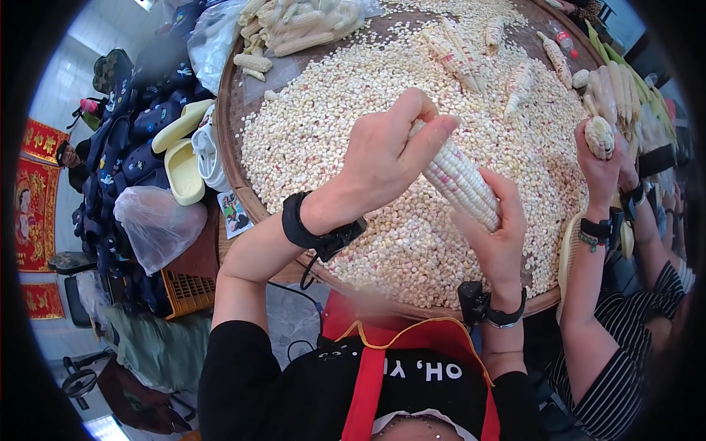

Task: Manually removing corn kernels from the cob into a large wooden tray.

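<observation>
Between my two hands I hold an ear of corn [465, 182], pale with pink-purple kernels, tilted over the loose kernels. My left hand [390, 151] is closed around its upper end, the thumb lying along the top. Around the lower end my right hand [500, 234] is wrapped, partly hidden behind the ear. Beneath both hands a thick layer of loose corn kernels [331, 147], mostly cream with some pink, covers the round wooden table [229, 158]. More whole ears [521, 87] lie on the kernels beyond my hands.
A bag of bare cobs [312, 29] lies at the far left of the table. On the right, a co-worker's hands [604, 165] hold another ear. Slippers [184, 173], dark-blue shoes [121, 162], a plastic bag [158, 224] and a yellow crate [187, 292] are on the left.
</observation>
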Action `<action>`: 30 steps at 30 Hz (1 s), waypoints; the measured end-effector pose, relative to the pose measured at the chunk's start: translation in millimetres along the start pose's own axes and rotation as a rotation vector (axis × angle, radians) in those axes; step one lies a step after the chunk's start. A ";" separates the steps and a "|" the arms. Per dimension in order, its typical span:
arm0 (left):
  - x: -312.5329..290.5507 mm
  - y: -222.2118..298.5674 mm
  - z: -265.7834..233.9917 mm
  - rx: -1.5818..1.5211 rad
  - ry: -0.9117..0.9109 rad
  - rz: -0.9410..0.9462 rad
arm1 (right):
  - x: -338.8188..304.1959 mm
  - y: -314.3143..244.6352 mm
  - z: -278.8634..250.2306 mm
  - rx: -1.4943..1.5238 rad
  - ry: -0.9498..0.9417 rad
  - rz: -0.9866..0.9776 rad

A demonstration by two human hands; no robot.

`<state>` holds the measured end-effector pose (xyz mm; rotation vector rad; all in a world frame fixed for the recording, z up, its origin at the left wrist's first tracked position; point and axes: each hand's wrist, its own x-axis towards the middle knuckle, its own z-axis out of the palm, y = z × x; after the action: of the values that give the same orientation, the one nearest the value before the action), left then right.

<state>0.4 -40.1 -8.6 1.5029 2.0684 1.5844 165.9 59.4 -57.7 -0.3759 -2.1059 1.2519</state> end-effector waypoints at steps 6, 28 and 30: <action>2.6 9.2 4.2 -0.004 0.003 -0.008 | -2.8 -1.0 8.3 -0.241 0.058 -0.071; 11.1 1.4 13.4 -0.313 -0.011 -0.117 | -9.7 -2.3 22.6 0.213 0.164 0.152; 10.2 6.0 11.7 -0.432 -0.054 -0.129 | -6.8 -3.3 21.9 0.203 0.162 0.131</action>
<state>6.2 -25.0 -4.5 1.2190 1.6173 1.7706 156.8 39.4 -64.7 -0.5125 -1.8242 1.4456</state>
